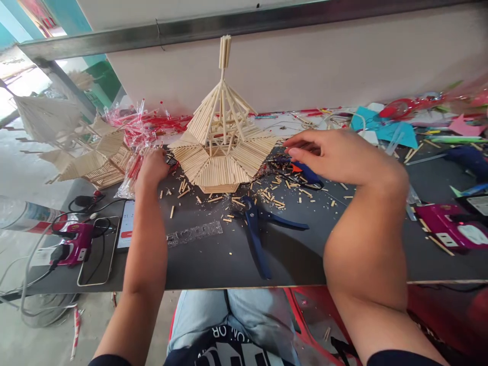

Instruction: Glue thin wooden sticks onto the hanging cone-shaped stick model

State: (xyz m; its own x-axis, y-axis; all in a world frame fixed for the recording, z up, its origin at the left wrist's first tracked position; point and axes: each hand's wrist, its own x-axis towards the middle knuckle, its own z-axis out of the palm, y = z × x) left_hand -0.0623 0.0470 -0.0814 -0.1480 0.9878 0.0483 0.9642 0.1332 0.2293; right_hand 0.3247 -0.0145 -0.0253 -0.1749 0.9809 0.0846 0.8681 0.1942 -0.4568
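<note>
Blue-handled cutters (254,231) lie on the dark table (213,259) at 6 o'clock from centre, among scattered stick offcuts (272,199). A clear ruler (194,234) lies just left of them. At 8 o'clock a phone (125,231) rests beside a magenta glue gun (74,246) with tangled cables. Another magenta glue gun (450,231) sits at 4 o'clock. Coloured paper scraps (385,129) clutter the 2 o'clock corner, and finished stick panels (95,157) stand at 9 o'clock.
</note>
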